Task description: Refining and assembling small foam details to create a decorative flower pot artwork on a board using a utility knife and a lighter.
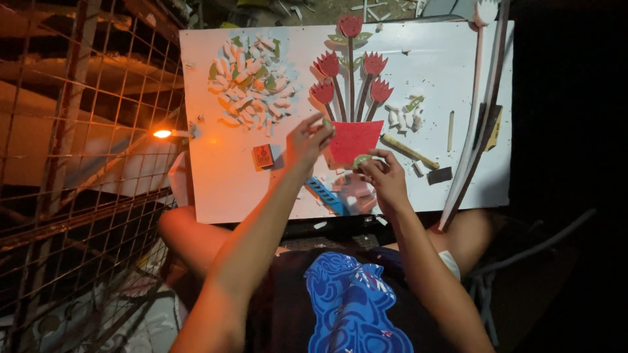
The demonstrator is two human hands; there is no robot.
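In the head view, the left hand [306, 138] pinches a small pale green piece [326, 123] beside the red pot [354, 140] on the white board [216, 176]. The right hand [386, 178] grips another green piece [361, 159] just below the pot, near a blue strip [325, 193].

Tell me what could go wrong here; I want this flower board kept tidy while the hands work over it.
The left hand pinches a small pale green piece over the red pot cutout; a slip might drop it among the scraps. The right hand holds another green piece above a cluttered pile, where it could get lost. The white board rests on the knees and may tip.
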